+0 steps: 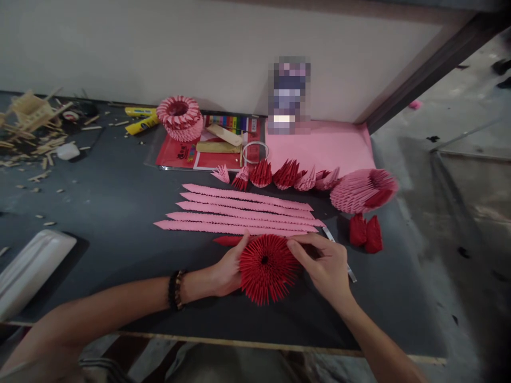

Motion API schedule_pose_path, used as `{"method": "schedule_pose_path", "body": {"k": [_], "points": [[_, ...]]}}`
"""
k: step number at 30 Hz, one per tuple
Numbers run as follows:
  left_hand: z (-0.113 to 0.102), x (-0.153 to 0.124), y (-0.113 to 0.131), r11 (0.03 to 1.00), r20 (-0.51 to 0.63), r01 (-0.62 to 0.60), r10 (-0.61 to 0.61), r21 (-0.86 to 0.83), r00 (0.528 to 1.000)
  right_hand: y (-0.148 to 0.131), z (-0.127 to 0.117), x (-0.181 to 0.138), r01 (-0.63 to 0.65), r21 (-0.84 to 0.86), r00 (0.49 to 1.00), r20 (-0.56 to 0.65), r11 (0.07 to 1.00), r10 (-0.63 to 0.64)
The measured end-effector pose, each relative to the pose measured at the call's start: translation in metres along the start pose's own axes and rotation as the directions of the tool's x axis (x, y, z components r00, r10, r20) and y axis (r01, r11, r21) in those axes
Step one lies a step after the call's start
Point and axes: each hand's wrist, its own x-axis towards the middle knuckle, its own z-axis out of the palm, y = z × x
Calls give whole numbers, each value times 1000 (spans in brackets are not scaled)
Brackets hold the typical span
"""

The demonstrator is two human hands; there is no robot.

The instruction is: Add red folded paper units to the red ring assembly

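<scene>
A round red ring of folded paper pieces (pixel 266 268), spiky all round with a small hole in its middle, lies on the dark table (pixel 112 213) near the front edge. My left hand (pixel 228 271) grips its left side, fingers curled round the rim. My right hand (pixel 325 266) holds its right side, fingers pinched on the edge. Just behind the ring lie several long pink paper strips (pixel 239 213) in a row.
Small red and pink folded clusters (pixel 279 174) line up behind the strips. A pink and red paper bowl (pixel 363 190) lies at right, two red pieces (pixel 366 233) below it. A pink and white ring (pixel 179 117), a pink sheet (pixel 319 146) and wooden sticks (pixel 34 127) sit further back.
</scene>
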Motion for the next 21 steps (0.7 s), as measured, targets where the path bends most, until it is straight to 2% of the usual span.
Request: {"method": "schedule_pose_path", "body": {"k": [6, 16, 18, 21], "points": [[1, 0, 1, 1000, -26, 4, -5, -23, 1000, 3, -9, 1, -86, 46, 994, -65, 995, 89], [2, -3, 4, 999, -112, 12, -15, -31, 994, 2, -1, 1, -56, -47, 997, -50, 997, 54], [-1, -2, 3, 999, -84, 21, -24, -35, 996, 2, -2, 0, -76, -41, 997, -34, 996, 74], [-4, -1, 3, 998, 41, 21, -18, -59, 999, 0, -5, -1, -106, 4, 994, -34, 994, 106]]}}
